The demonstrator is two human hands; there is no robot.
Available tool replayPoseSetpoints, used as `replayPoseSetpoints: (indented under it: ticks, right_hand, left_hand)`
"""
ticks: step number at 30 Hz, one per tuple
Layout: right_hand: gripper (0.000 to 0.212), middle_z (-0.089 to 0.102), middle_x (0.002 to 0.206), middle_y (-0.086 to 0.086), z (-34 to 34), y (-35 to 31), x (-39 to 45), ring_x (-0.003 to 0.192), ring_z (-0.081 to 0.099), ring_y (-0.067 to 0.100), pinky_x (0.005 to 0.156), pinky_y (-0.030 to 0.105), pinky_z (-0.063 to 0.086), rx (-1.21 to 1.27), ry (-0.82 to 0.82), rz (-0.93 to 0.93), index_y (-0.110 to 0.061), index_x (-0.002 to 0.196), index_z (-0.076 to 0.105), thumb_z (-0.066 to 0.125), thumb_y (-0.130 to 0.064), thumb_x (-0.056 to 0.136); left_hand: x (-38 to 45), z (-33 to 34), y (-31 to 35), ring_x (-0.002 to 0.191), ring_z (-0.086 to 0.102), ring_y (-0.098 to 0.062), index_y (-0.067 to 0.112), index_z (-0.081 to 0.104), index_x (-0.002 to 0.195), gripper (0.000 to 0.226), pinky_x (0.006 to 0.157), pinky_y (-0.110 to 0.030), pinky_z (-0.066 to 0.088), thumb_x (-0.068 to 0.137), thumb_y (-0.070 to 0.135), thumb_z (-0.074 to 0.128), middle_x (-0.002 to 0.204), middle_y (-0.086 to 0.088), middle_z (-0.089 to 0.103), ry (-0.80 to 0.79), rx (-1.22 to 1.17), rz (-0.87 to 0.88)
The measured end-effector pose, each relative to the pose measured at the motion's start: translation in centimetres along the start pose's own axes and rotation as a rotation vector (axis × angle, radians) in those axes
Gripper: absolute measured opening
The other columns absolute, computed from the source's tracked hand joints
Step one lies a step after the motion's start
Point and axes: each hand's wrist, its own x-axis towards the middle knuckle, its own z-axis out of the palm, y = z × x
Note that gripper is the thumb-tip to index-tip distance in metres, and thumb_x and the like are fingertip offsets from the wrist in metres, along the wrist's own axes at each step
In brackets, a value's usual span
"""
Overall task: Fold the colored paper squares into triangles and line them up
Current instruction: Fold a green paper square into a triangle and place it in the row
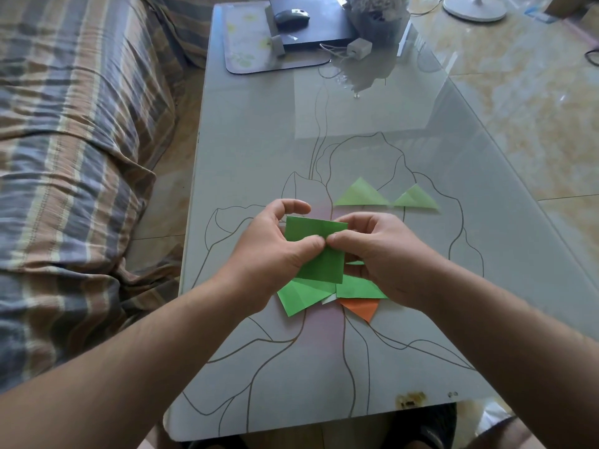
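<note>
Creased down its middle, a dark green paper square [319, 251] is pinched by left hand [275, 251] and right hand [376, 254].

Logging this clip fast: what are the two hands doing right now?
Left hand: pinching the dark green paper square, thumb on top.
Right hand: pinching the same square beside the left thumb.
</note>
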Motion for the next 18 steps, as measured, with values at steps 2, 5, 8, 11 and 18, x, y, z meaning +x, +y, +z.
replayPoseSetpoints:
  ticks: [2, 5, 8, 11, 18]
  right_hand:
    - [0.012, 0.072, 0.090, 0.014, -0.08, 0.07, -0.13, 0.090, 0.067, 0.029, 0.102, 0.057, 0.052, -0.042, -0.034, 0.022, -0.014, 0.085, 0.071, 0.068, -0.007, 0.095]
    - [0.017, 0.070, 0.087, 0.012, -0.26, -0.11, -0.25, 0.088, 0.065, 0.029, 0.102, 0.058, 0.052, -0.051, -0.045, 0.021, -0.016, 0.080, 0.071, 0.068, -0.008, 0.095]
    - [0.014, 0.071, 0.086, 0.012, -0.20, -0.25, -0.37, 0.087, 0.067, 0.028, 0.102, 0.058, 0.052, -0.055, -0.056, 0.008, -0.013, 0.083, 0.070, 0.068, -0.006, 0.095]
    - [0.015, 0.072, 0.086, 0.011, -0.12, -0.31, -0.34, 0.088, 0.069, 0.027, 0.102, 0.059, 0.052, -0.108, -0.061, 0.004, -0.015, 0.082, 0.071, 0.068, -0.009, 0.095]
    - [0.018, 0.070, 0.086, 0.013, -0.13, -0.50, -0.43, 0.088, 0.064, 0.030, 0.097, 0.058, 0.053, -0.145, -0.066, -0.052, -0.015, 0.079, 0.071, 0.068, -0.008, 0.096]
  left_hand:
    - [0.05, 0.09, 0.11, 0.086, 0.077, -0.038, 0.027, 0.061, 0.119, 0.049, 0.082, -0.060, 0.061, 0.075, 0.013, 0.079, 0.096, -0.018, 0.076, 0.000, 0.014, -0.001]
    - [0.12, -0.04, 0.17, 0.087, 0.077, -0.037, 0.027, 0.062, 0.118, 0.051, 0.083, -0.060, 0.061, 0.072, 0.015, 0.078, 0.098, -0.018, 0.076, -0.004, 0.014, -0.011]
    - [0.09, -0.21, 0.05, 0.087, 0.077, -0.035, 0.025, 0.061, 0.120, 0.046, 0.083, -0.059, 0.062, 0.083, 0.004, 0.080, 0.098, -0.016, 0.077, -0.019, 0.022, -0.021]
    - [-0.01, -0.24, 0.01, 0.088, 0.077, -0.035, 0.024, 0.062, 0.119, 0.043, 0.083, -0.057, 0.062, 0.087, 0.000, 0.076, 0.098, -0.016, 0.076, -0.016, 0.031, -0.033]
    - [0.09, -0.29, 0.20, 0.089, 0.076, -0.036, 0.023, 0.062, 0.119, 0.041, 0.083, -0.055, 0.062, 0.088, -0.001, 0.074, 0.095, -0.012, 0.075, -0.019, 0.040, -0.029]
